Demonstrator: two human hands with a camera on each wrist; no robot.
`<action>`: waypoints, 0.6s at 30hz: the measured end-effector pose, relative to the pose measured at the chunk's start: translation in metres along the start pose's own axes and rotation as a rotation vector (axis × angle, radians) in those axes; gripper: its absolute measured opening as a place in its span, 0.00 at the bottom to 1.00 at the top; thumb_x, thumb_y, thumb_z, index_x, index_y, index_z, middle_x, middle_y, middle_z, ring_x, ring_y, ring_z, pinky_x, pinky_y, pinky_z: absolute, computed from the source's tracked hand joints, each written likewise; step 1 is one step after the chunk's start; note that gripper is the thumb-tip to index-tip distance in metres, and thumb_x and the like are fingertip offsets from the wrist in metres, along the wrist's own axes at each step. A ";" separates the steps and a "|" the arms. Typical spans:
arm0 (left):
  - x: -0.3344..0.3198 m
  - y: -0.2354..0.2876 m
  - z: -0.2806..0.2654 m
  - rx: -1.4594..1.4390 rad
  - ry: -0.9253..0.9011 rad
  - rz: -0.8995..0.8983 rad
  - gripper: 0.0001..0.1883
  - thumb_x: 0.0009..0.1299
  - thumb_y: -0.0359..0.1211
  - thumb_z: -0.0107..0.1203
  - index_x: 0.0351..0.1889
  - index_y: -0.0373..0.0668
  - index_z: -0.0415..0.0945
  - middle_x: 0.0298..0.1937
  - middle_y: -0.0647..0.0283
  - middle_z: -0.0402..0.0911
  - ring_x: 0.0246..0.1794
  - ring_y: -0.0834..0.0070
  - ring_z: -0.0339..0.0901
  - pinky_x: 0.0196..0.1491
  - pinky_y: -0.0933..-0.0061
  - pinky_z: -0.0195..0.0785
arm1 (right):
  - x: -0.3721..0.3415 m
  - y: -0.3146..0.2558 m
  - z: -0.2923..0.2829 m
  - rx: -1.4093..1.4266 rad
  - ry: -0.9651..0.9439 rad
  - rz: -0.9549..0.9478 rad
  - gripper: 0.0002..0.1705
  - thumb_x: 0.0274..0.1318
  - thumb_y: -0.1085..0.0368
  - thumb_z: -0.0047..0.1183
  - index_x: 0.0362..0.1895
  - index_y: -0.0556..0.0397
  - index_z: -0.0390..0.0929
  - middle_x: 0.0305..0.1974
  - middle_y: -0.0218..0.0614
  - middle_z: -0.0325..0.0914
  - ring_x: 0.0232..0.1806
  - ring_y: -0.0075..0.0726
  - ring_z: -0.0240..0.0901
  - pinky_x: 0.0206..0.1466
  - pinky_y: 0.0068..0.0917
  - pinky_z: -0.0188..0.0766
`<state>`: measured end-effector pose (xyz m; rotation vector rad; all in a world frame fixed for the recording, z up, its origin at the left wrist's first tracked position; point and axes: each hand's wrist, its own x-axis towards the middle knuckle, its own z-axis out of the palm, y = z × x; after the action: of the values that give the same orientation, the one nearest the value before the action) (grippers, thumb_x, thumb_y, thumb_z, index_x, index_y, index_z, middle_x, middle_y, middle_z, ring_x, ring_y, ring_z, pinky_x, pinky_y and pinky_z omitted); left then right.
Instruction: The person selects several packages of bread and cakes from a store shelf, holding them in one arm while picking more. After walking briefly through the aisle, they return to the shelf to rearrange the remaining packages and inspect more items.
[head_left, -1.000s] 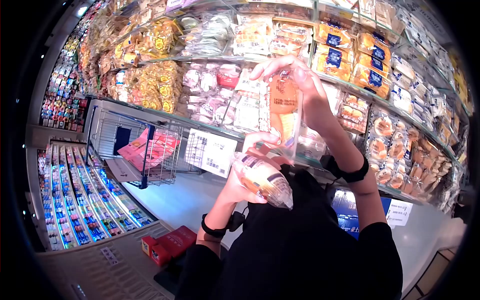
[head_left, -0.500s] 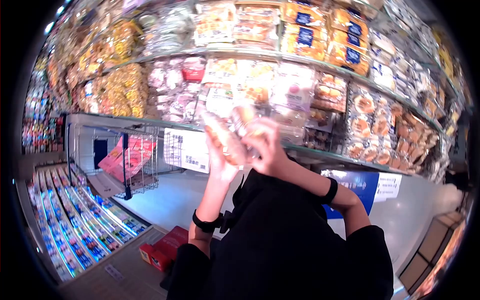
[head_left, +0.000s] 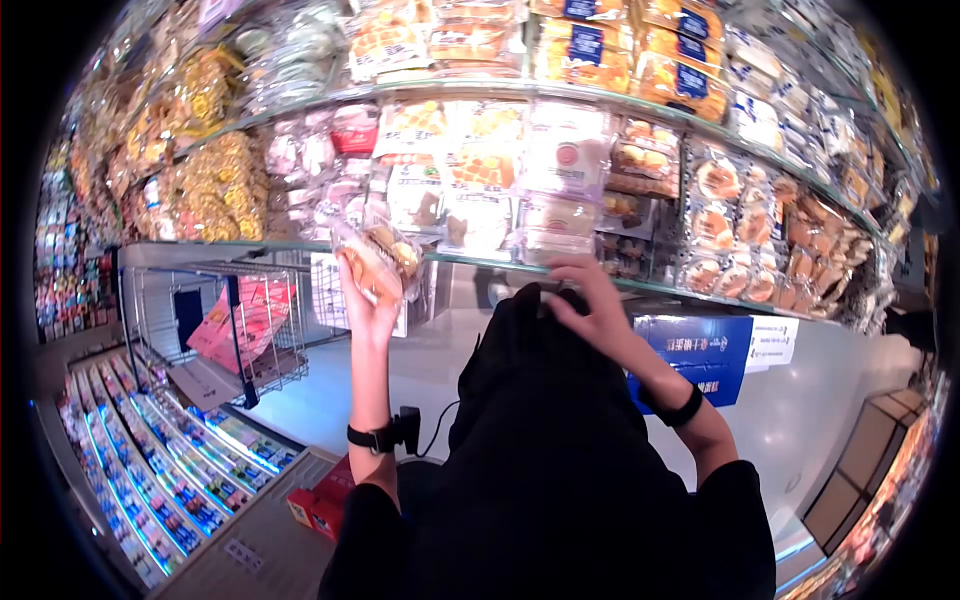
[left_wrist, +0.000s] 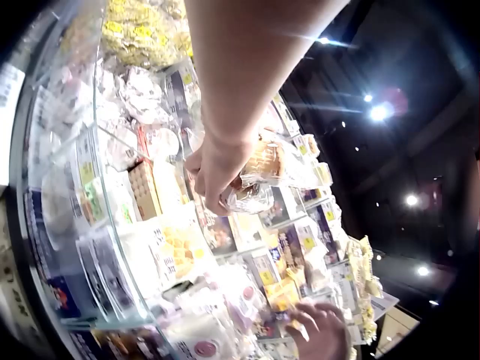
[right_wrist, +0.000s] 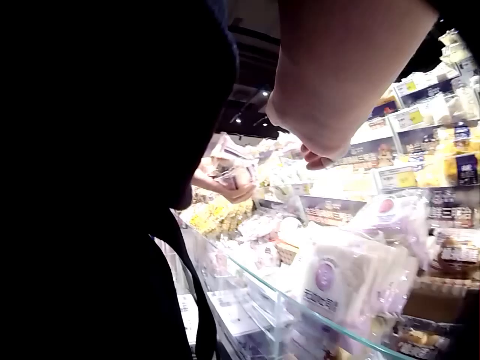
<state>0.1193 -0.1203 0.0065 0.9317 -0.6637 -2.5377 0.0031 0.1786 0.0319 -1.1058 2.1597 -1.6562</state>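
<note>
My left hand (head_left: 372, 312) grips clear-wrapped bread (head_left: 368, 268) in front of the shelf edge, on the left side of the head view. A second wrapped bread pack (head_left: 398, 250) lies against the first in the same hand. In the left wrist view the hand (left_wrist: 221, 169) partly hides the crinkled wrapping. My right hand (head_left: 597, 308) hovers at the glass shelf edge, holding nothing, its fingers loosely bent. Nearest to it are white and lilac bread packs (head_left: 562, 185) on the shelf.
Shelves with a glass edge (head_left: 480, 262) run across, filled with wrapped breads. A wire cart (head_left: 265, 335) holding a pink package (head_left: 245, 320) stands at left. A blue sign (head_left: 690, 360) hangs below the shelf at right. Behind at lower left is a red box (head_left: 325, 500).
Each hand held a wrapped bread; the hands came together and both packs are now in the left hand. The left hand moved left, the right drew away without a pack. The view shifted.
</note>
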 end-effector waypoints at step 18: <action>0.179 0.008 0.011 1.702 -0.158 -0.261 0.54 0.44 0.57 0.65 0.63 0.41 0.49 0.51 0.42 0.69 0.56 0.57 0.65 0.55 0.64 0.59 | -0.019 0.014 -0.047 -0.127 0.177 0.336 0.09 0.53 0.72 0.48 0.40 0.58 0.71 0.33 0.35 0.73 0.35 0.26 0.70 0.38 0.21 0.66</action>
<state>-0.0156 -0.2089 -0.0727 1.1748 -3.0086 -1.6953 -0.0162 0.2277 0.0309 -0.5956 2.4272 -1.5306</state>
